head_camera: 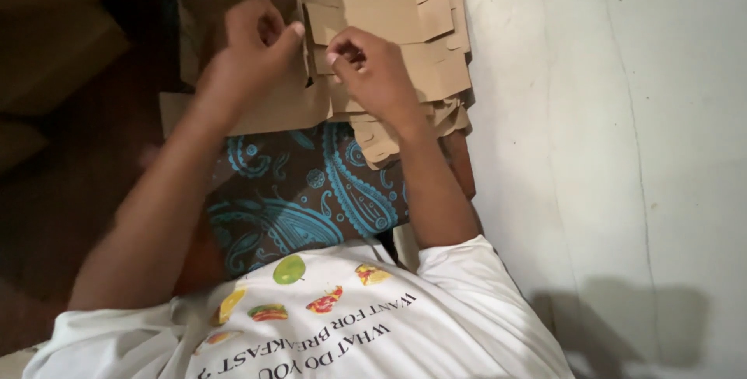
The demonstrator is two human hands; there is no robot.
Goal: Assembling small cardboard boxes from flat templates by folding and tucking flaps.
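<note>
Nearest the camera is the person's white printed shirt [342, 332], with fruit and food pictures across the chest, and just beyond it a dark cloth with a blue paisley pattern [311, 192] covering the lap. Both bare forearms reach forward over that cloth to a stack of flat brown cardboard pieces [420, 44] that lies on the lap's far edge and runs on toward the top of the view. The left hand [253, 56] rests on the top piece at the left, its fingers curled and the thumb pressed against the cut edge of a cardboard flap [311, 60], pinching it. The right hand [369, 68] is just beside it, fingers bent together and clamped on the same flap's edge from the other side; the two hands nearly touch. To the right of the stack, scalloped edges of lower pieces stick out against a pale plastered wall [607, 114]. To the left lies dim brown floor [62, 184], blurred.
</note>
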